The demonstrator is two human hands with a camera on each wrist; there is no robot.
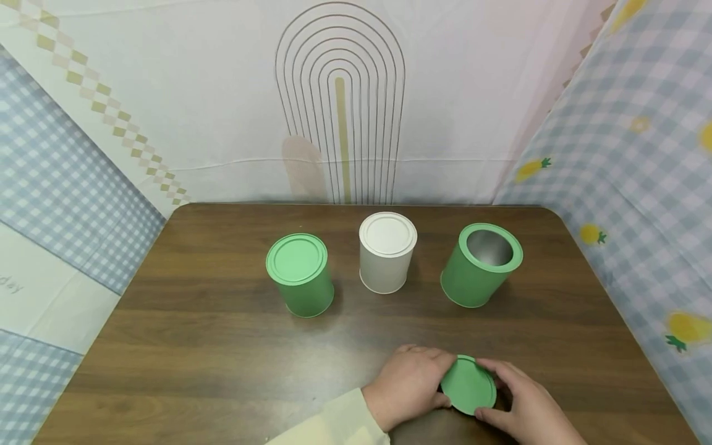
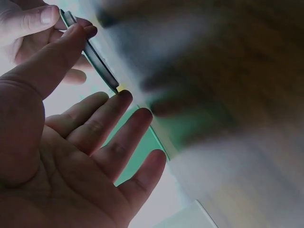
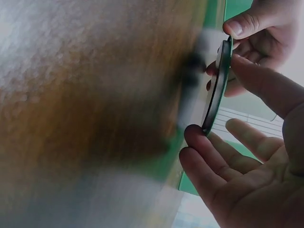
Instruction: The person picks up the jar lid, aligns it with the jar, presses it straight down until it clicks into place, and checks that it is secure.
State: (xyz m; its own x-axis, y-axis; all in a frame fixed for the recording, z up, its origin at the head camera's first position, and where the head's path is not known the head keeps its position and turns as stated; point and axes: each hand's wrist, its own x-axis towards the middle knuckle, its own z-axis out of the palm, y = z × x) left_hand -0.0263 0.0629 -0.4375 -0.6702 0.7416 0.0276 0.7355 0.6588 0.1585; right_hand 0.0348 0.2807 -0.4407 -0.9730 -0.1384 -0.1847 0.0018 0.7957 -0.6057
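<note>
A round green can lid (image 1: 469, 385) is held between both hands near the front of the table. My left hand (image 1: 411, 384) grips its left edge, thumb at the near side and fingers at the far side. On the opposite edge, my right hand (image 1: 525, 402) pinches the same lid with thumb and forefinger. Both wrist views show the lid (image 2: 99, 61) edge-on, a little above the tabletop, its rim between the fingertips. Behind the hands, at the right, stands an open green can (image 1: 470, 281) with a bare metal inside.
A green can with its lid on (image 1: 308, 296) stands at the left. Between the two green cans is a lidded white can (image 1: 385, 272). The brown wooden table (image 1: 194, 346) meets a patterned cloth (image 1: 222, 123) at the back; checked cloth (image 1: 639, 216) hangs along the sides.
</note>
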